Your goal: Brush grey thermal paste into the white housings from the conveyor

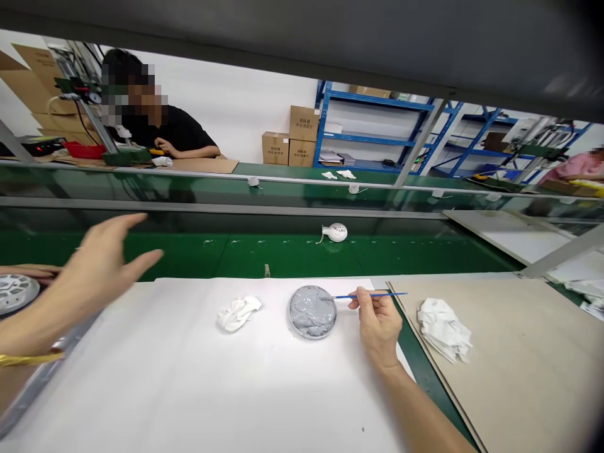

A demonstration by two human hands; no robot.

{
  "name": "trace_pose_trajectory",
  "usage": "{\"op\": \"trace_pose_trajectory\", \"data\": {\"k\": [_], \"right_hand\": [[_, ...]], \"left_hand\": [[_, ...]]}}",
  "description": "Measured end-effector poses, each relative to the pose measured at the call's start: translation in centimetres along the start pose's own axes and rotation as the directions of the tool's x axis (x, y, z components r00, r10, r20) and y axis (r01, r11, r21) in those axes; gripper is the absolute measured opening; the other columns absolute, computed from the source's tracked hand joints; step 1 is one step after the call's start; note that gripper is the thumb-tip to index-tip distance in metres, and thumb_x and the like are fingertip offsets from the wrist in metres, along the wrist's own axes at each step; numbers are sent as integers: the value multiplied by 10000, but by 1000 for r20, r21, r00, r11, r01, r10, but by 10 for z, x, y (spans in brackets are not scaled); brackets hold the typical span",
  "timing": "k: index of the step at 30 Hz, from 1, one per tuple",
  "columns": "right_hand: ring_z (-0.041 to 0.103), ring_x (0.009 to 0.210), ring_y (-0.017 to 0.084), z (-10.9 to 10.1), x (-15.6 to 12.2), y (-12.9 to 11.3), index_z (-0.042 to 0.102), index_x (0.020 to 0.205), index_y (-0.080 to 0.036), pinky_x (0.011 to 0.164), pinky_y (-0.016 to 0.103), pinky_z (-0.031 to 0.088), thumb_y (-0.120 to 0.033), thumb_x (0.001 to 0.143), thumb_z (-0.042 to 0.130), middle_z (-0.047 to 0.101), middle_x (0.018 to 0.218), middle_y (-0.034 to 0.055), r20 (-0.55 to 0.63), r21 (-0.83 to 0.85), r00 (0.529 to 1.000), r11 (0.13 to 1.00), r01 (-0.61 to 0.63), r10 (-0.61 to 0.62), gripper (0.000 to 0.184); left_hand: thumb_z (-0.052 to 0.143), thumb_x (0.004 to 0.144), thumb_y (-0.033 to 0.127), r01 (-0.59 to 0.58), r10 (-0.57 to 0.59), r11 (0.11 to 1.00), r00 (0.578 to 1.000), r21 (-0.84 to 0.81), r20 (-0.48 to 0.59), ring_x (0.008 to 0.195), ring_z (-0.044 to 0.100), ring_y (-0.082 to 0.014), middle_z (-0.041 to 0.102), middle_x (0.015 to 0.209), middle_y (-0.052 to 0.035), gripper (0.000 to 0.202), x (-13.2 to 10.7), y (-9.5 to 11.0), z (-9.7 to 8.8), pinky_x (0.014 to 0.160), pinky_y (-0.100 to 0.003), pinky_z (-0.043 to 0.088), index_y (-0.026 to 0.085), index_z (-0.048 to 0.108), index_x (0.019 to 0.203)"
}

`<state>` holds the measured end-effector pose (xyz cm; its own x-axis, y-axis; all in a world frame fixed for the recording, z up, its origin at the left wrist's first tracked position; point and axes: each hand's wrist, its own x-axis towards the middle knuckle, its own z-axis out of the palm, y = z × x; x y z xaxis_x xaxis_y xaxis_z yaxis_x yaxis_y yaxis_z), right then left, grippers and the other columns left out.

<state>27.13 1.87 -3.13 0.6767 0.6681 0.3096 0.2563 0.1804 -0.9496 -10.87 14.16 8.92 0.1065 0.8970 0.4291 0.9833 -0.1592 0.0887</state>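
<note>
My right hand (379, 324) pinches a thin blue paintbrush (349, 296) by its handle. The brush tip rests in thick grey paste (311, 311) that fills a shallow round dish (291, 324) on the white paper sheet (212, 390). Over at the left, my left hand (106, 258) is raised in the air with thumb and fingers apart, holding nothing; a gold bracelet (33, 359) circles that wrist. A crumpled white tissue (239, 313) lies left of the dish.
Beyond my left forearm, another person's hand (38, 270) is beside a round grille-topped part (17, 293). A white bulb-shaped part (336, 233) lies on the green belt (264, 248). Crumpled tissue (443, 327) sits on brown board (528, 352). Overhead hangs a grey shelf (302, 38). A co-worker (174, 129) sits opposite.
</note>
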Motion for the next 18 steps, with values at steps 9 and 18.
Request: {"op": "trace_pose_trajectory", "data": {"k": [9, 18], "right_hand": [[558, 512, 151, 1, 1, 3, 596, 750, -146, 512, 261, 398, -525, 751, 634, 617, 574, 34, 0, 39, 996, 995, -88, 88, 381], [468, 417, 96, 2, 8, 3, 565, 671, -138, 399, 208, 317, -534, 673, 707, 600, 524, 34, -6, 292, 937, 897, -332, 349, 420]], "left_hand": [[484, 850, 318, -322, 438, 860, 865, -397, 247, 1286, 374, -274, 307, 1431, -84, 540, 19, 140, 48, 1040, -433, 347, 270, 309, 1359], [540, 827, 208, -432, 592, 779, 746, -455, 305, 1232, 421, -277, 393, 1364, -107, 562, 65, 222, 96, 1009, -424, 371, 232, 333, 1349]]}}
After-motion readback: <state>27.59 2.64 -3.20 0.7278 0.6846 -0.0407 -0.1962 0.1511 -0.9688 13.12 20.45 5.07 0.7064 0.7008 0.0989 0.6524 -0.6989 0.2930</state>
